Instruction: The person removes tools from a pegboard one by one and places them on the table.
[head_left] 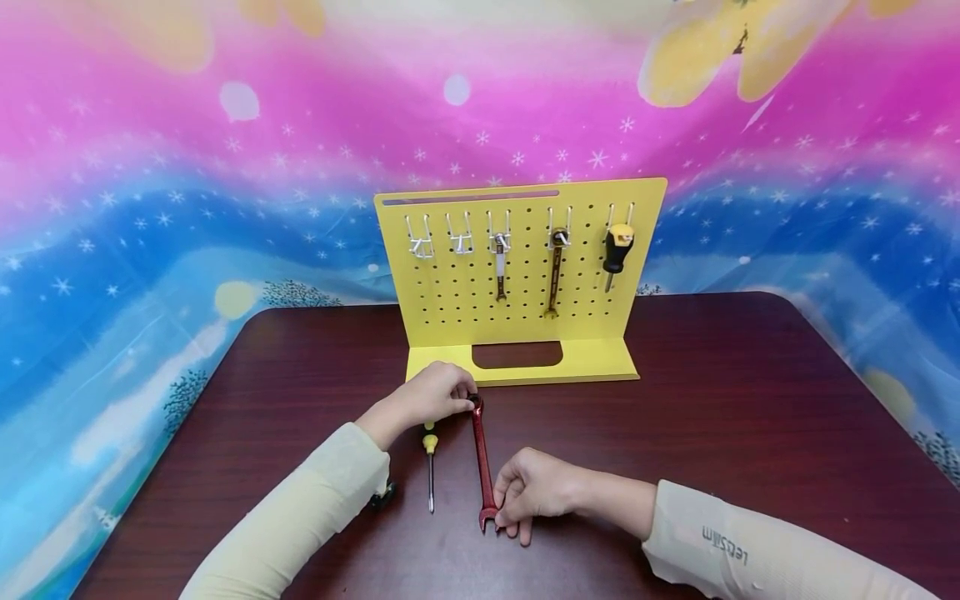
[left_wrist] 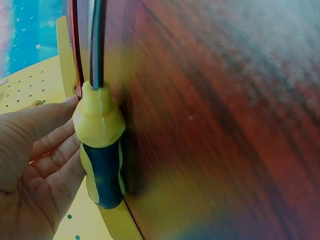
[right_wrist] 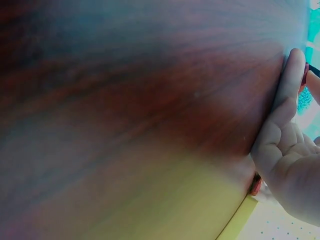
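A red combination wrench (head_left: 483, 462) lies lengthwise on the dark table. At its far, ring end, my left hand (head_left: 438, 392) pinches it between thumb and fingers. My right hand (head_left: 536, 487) grips the near, open-jaw end, with some fingers resting along the tabletop. Left of the wrench is a screwdriver (head_left: 431, 454), its tip toward me; its black-and-yellow handle (left_wrist: 102, 170) shows large in the left wrist view, in front of the left fingers. In the right wrist view, the right hand (right_wrist: 287, 145) lies against the table, and only small red bits of the wrench (right_wrist: 256, 185) show.
Behind the hands stands a yellow pegboard (head_left: 450, 292). From its hooks hang a small silver wrench (head_left: 501, 271), a bronze wrench (head_left: 556, 275) and a yellow-and-black screwdriver (head_left: 618, 250). Two white hooks (head_left: 422, 246) at left hold nothing. A dark object (head_left: 383, 497) is partly hidden by the left sleeve.
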